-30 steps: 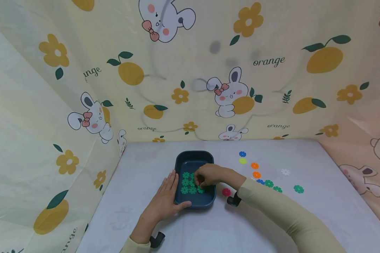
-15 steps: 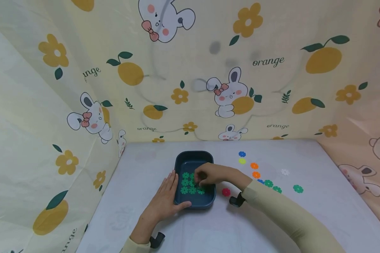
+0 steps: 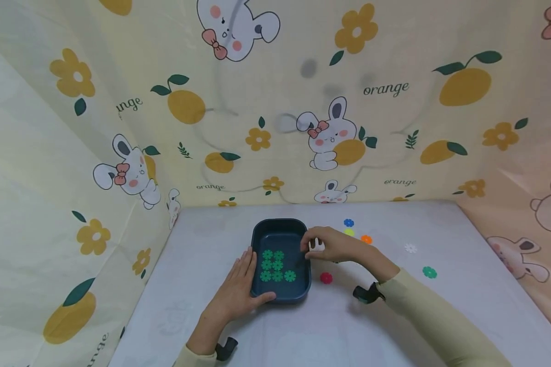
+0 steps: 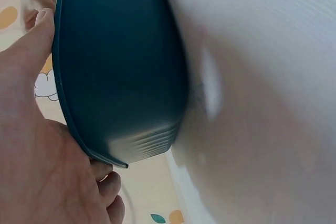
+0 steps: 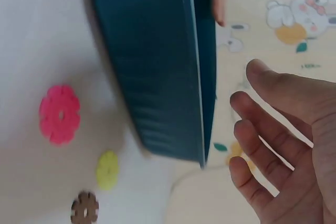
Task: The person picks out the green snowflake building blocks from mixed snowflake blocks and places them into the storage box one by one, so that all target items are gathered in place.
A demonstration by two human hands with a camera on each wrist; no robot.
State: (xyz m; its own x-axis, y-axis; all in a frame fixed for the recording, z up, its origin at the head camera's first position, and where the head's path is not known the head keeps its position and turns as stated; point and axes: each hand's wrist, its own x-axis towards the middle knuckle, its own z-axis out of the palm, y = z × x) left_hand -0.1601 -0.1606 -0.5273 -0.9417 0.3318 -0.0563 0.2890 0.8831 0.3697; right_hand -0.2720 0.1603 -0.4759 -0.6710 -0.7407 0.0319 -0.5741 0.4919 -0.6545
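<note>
A dark blue rectangular tray (image 3: 281, 224) with rounded corners stands on the table. Inside lie several flat green flower-shaped pieces (image 3: 278, 276) in neat rows, with one at the lower right of the group. My left hand (image 3: 234, 290) rests against the tray, its straight fingers along the left wall and its thumb at the near rim. In the left wrist view the thumb (image 4: 39, 35) lies at the rim. My right hand (image 3: 332, 244) hovers at the right rim. The right wrist view shows its fingers loosely bent and apart, with nothing between them.
Right of the tray lie more flower pieces: red (image 3: 326, 278), blue (image 3: 349, 223), yellow (image 3: 349, 232), orange (image 3: 366, 239), white (image 3: 410, 248) and green (image 3: 429, 272). A brown piece (image 5: 85, 208) shows in the right wrist view. A printed cloth (image 3: 239, 168) hangs behind the table.
My right hand has left the pieces inside the tray and moved right to its rim, uncovering the green pieces and now hiding some loose ones. The left hand keeps its place.
</note>
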